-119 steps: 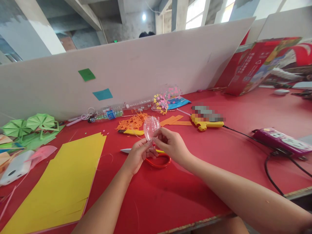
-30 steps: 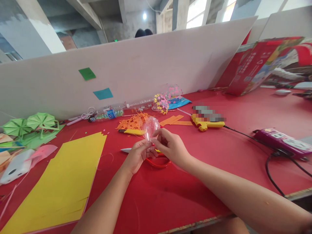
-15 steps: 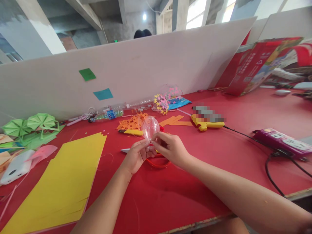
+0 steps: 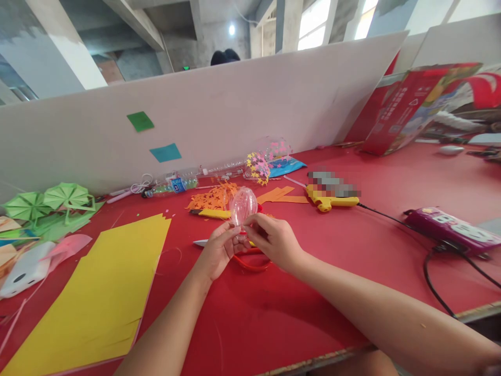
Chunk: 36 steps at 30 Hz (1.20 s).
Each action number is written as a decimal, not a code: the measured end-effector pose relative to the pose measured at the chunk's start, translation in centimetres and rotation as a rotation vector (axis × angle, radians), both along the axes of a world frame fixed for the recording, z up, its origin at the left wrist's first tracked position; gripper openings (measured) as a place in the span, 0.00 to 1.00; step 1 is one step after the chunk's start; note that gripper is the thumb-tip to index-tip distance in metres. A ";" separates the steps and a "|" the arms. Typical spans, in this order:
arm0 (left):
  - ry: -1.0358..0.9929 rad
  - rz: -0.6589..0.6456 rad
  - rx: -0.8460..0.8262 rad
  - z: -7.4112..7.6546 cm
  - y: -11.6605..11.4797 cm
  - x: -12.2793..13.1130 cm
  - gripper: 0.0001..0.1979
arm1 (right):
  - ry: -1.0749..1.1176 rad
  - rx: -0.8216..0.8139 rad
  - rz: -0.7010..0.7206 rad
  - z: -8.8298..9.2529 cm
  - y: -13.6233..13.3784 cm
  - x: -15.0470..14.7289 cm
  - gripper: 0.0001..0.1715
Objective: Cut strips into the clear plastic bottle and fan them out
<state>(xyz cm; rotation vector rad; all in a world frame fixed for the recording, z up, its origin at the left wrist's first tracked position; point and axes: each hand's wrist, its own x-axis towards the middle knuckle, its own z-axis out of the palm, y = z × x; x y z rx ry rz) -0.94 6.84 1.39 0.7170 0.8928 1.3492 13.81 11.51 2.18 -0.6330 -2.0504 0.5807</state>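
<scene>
A clear plastic bulb-shaped piece (image 4: 244, 202) with lengthwise ribs stands upright between my hands; its narrow lower end looks like a bottle neck. My left hand (image 4: 219, 249) is closed around that lower end, thumb and fingers curled. From the other side, my right hand (image 4: 278, 239) pinches the piece just below the bulb. Under my hands lie scissors with red handles (image 4: 252, 267), their blade tip poking out to the left. A yellow utility knife (image 4: 214, 214) rests just behind, partly covered by the plastic piece.
Orange paper cutouts (image 4: 213, 197) and orange strips (image 4: 279, 195) lie behind. Yellow sheets (image 4: 113, 282) are at left, near green folded paper (image 4: 64, 196). A yellow glue gun (image 4: 331, 201) is corded to a purple power strip (image 4: 450, 227). A star-covered clear plastic piece (image 4: 258, 168) sits by the white partition (image 4: 219, 120).
The plastic piece has shifted slightly right and turned a little in my fingers. Both hands keep their hold; the view has moved very slightly.
</scene>
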 end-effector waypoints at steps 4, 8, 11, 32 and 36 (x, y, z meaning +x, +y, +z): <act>0.001 -0.011 0.023 0.0 0.0 0.3 0.18 | -0.004 0.037 0.041 0.0 -0.2 0.1 0.06; -0.017 0.021 0.025 -0.2 0.1 0.0 0.15 | 0.057 0.042 0.035 0.2 -0.2 0.2 0.07; -0.017 0.021 0.032 -0.3 0.2 -0.3 0.12 | 0.113 -0.063 -0.007 0.4 -0.1 0.2 0.07; 0.019 0.004 0.007 -0.1 0.1 0.0 0.13 | 0.066 -0.217 -0.056 0.5 0.3 -0.2 0.12; 0.049 -0.005 0.018 0.0 0.1 -0.1 0.14 | 0.056 -0.261 -0.052 0.6 0.1 -0.2 0.15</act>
